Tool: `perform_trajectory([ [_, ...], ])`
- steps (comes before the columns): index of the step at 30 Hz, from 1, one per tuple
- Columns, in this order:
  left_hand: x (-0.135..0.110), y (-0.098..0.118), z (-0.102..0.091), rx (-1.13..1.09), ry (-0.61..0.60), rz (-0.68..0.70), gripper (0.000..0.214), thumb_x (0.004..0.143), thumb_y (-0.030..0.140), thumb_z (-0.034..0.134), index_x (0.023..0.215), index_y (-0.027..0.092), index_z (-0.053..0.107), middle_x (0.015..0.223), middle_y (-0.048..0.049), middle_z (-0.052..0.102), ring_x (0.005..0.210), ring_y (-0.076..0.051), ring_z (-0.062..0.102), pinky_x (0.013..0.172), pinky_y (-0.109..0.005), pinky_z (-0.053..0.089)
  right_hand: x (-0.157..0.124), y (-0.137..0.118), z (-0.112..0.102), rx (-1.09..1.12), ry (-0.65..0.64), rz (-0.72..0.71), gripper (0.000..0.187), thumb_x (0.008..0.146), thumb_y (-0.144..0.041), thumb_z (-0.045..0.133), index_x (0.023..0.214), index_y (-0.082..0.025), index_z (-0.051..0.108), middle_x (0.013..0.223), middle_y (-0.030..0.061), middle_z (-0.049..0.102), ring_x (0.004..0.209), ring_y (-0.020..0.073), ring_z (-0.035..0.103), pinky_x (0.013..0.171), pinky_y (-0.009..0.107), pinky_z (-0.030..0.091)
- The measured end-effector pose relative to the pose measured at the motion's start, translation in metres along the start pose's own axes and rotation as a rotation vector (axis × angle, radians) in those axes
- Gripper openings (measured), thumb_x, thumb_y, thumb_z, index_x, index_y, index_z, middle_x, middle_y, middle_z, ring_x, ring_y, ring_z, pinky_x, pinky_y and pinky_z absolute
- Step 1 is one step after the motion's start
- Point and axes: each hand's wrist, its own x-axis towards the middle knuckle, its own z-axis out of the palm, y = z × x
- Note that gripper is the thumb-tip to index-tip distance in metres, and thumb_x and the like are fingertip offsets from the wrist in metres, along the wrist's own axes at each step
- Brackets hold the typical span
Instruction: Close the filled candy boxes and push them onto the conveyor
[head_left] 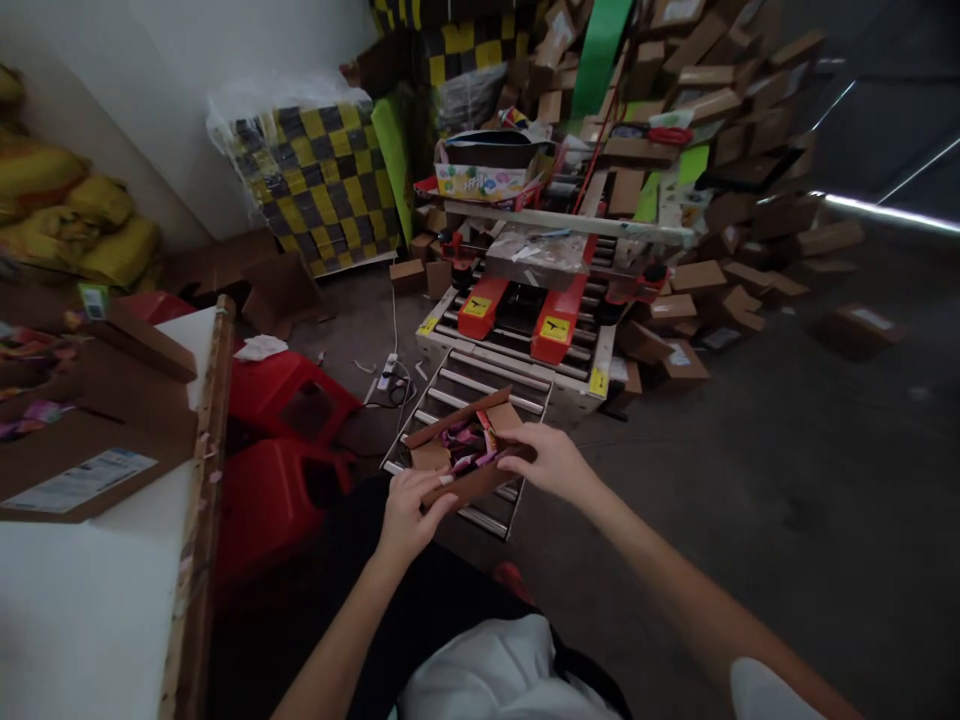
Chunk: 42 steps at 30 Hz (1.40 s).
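A small open cardboard box (450,425) with colourful packets inside rests on the near end of a roller conveyor (480,385). My left hand (409,510) grips the box's near edge, fingers curled over it. My right hand (544,460) holds the box's right side, fingers bent onto a flap. The flaps stand open.
A box-sealing machine (532,300) with red parts stands beyond the rollers. A heap of sealed cardboard boxes (720,200) lies behind it. Red plastic stools (289,400) sit to the left, beside a white table (90,600) carrying flat cartons. A power strip (388,372) lies on the floor.
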Motion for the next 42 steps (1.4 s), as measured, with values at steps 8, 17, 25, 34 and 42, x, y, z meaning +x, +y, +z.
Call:
perform_trajectory([
  [8,0.022,-0.018,0.003,-0.234,0.113,-0.245,0.109,0.062,0.046,0.079,0.145,0.016,0.013,0.143,-0.0194,0.033,0.133,-0.033,0.036,0.107,-0.047,0.033,0.018,-0.008,0.015,-0.161,0.071,0.194,0.028,0.069,-0.032,0.074,0.093,-0.021,0.063,0.094,0.0042,0.066,0.090,0.0234,0.060,0.085,0.040,0.044],
  [17,0.033,-0.028,0.020,-0.230,0.082,-0.199,0.079,0.065,0.046,0.076,0.128,0.018,0.038,0.123,-0.0133,0.049,0.118,-0.029,0.049,0.101,-0.047,0.039,-0.012,-0.030,0.058,-0.255,0.086,-0.072,0.044,0.092,-0.037,0.046,0.133,-0.022,0.049,0.136,0.0085,0.052,0.124,0.0271,0.043,0.110,0.051,0.020],
  [25,0.025,-0.030,0.031,-0.188,0.164,-0.189,0.073,0.073,0.041,0.071,0.133,0.019,0.035,0.121,-0.0125,0.050,0.117,-0.028,0.048,0.101,-0.044,0.038,0.038,-0.039,0.043,-0.488,-0.106,0.045,0.034,0.092,-0.042,0.047,0.091,-0.022,0.074,0.094,0.0088,0.070,0.101,0.0278,0.052,0.093,0.042,0.037],
  [34,0.028,-0.018,0.026,-0.180,0.230,0.038,0.041,0.083,0.029,0.061,0.121,0.019,0.046,0.120,-0.0123,0.055,0.114,-0.023,0.054,0.097,-0.041,0.044,0.088,-0.041,0.055,-0.532,-0.031,0.255,0.019,0.072,-0.023,0.063,0.077,-0.007,0.072,0.075,0.0195,0.069,0.078,0.0301,0.063,0.079,0.045,0.037],
  [42,0.027,-0.021,0.026,0.030,0.307,0.126,0.020,0.083,0.035,0.062,0.093,0.018,0.057,0.099,-0.0080,0.064,0.095,-0.022,0.060,0.082,-0.037,0.047,0.026,-0.032,0.052,-0.403,0.162,0.033,0.026,0.086,-0.028,0.048,0.101,-0.015,0.065,0.111,0.0134,0.064,0.111,0.0250,0.055,0.099,0.042,0.035],
])
